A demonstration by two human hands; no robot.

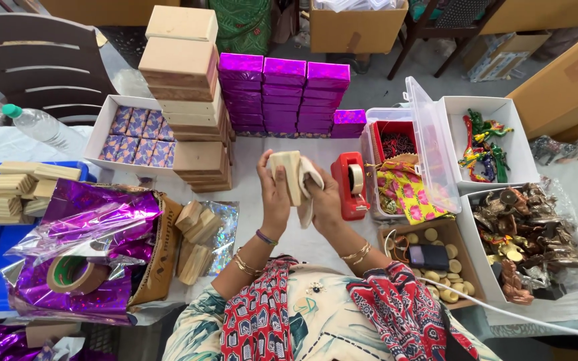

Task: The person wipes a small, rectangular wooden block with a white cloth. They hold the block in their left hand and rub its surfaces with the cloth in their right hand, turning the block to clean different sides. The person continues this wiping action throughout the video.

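Wooden block [287, 175] clasped upright between left hand [273, 194] and right hand [324, 200] (cloth [312, 179] under right palm)

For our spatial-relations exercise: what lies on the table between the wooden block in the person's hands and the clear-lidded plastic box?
In the head view, a red tape dispenser stands between the wooden block and the plastic box.

L hand [274, 194] & R hand [322, 197] raised, palms facing, fingers curled in grip

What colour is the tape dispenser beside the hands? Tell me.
Red. The tape dispenser stands right of the right hand, clearest in the head view.
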